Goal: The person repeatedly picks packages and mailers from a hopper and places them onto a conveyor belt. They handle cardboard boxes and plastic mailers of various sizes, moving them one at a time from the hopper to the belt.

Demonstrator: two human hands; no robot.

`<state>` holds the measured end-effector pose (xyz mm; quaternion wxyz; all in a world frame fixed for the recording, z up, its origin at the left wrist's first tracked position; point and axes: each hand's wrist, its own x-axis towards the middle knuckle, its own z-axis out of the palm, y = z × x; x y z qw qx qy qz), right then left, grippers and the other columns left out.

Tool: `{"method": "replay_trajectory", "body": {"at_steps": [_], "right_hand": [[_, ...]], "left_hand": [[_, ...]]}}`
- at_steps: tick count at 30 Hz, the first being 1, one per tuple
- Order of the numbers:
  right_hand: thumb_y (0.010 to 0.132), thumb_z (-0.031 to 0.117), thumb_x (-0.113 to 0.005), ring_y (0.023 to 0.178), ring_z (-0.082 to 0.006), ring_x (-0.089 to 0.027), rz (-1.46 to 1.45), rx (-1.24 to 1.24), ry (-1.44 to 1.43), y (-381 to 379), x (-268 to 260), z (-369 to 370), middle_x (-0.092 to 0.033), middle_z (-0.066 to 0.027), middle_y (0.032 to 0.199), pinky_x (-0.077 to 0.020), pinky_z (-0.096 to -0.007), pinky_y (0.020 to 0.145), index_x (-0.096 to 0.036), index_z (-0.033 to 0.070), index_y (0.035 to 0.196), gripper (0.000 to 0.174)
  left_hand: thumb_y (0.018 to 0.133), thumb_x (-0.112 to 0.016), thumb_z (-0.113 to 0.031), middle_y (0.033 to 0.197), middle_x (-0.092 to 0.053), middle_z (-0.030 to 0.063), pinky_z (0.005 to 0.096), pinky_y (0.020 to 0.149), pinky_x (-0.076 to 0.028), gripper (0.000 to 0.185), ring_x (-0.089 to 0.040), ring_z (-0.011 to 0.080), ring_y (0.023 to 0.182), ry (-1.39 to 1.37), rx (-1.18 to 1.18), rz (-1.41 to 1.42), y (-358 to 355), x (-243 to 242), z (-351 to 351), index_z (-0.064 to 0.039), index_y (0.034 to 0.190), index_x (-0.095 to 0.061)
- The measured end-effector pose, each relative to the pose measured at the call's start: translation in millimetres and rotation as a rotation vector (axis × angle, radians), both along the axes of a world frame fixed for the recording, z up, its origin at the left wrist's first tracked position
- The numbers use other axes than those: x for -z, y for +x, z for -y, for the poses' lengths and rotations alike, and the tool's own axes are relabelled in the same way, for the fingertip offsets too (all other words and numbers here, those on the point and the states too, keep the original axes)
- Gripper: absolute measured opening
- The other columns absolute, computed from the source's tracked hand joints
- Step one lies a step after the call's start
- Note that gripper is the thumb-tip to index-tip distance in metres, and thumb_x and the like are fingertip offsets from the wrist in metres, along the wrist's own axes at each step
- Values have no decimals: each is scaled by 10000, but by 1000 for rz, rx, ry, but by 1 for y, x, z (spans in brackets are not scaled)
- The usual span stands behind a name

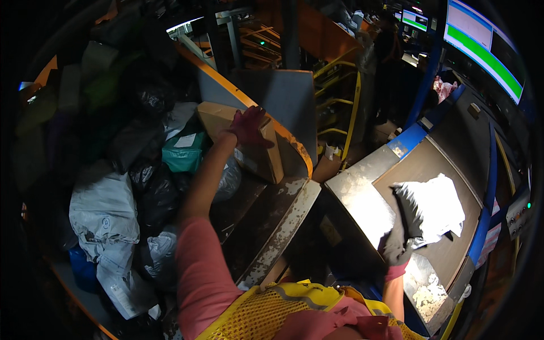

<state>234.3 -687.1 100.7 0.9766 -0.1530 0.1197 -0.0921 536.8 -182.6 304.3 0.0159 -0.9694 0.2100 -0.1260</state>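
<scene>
My left hand [251,127], in a dark red glove, lies with spread fingers on the upper edge of a flat cardboard box [272,157] that leans tilted by the orange-edged metal side wall. My right hand [397,246], in a grey glove with a red cuff, is at the near left edge of a white plastic mailer bag [437,208] on a brown conveyor belt; its fingers are partly hidden, so its grip cannot be told. Left of the box sit a green wrapped parcel [182,154] and a clear-wrapped bundle [228,180].
White plastic parcels [104,208] and black bags [157,199] are heaped at the left. A worn metal ledge [282,229] edges the chute. A yellow railing [353,114] and a person [384,55] stand behind. A monitor [484,46] hangs at upper right.
</scene>
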Motion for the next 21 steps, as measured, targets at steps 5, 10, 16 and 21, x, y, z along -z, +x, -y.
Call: {"method": "replay_trajectory", "body": {"at_steps": [5, 10, 16, 21], "right_hand": [[930, 316, -532, 1176, -305, -504, -20, -34, -305, -1, 7, -69, -507, -187, 1279, -430, -370, 1019, -443, 60, 1323, 477], [945, 269, -529, 1019, -232, -566, 19, -128, -837, 20, -26, -92, -536, -173, 1203, -487, -330, 877, -357, 69, 1382, 511], [604, 351, -845, 1336, -321, -309, 502, -34, -1664, 73, -76, -122, -309, -194, 1442, -264, -411, 1095, -158, 10, 1460, 1150], [426, 283, -909, 1204, -326, -472, 431, 213, -1451, 71, -70, -116, -439, -215, 1326, -402, -411, 997, -281, -9, 1388, 1186]], "left_hand": [[556, -812, -428, 1319, -485, 151, 420, 1051, -290, 910, -442, 306, 1243, 182, 27, -52, -8, -4, -3, -69, 1314, -459], [503, -849, -380, 1096, -601, 148, 430, 909, -394, 713, -539, 322, 1065, 243, 91, -36, -51, -41, 22, -75, 1095, -595], [577, -791, -474, 1117, -560, 134, 485, 945, -380, 705, -518, 335, 1063, -169, 532, 279, -159, -58, 100, -57, 1095, -555], [640, -707, -453, 1066, -549, 149, 504, 942, -380, 638, -516, 359, 1025, -402, 764, 270, -223, -69, 185, -4, 1058, -535]]}}
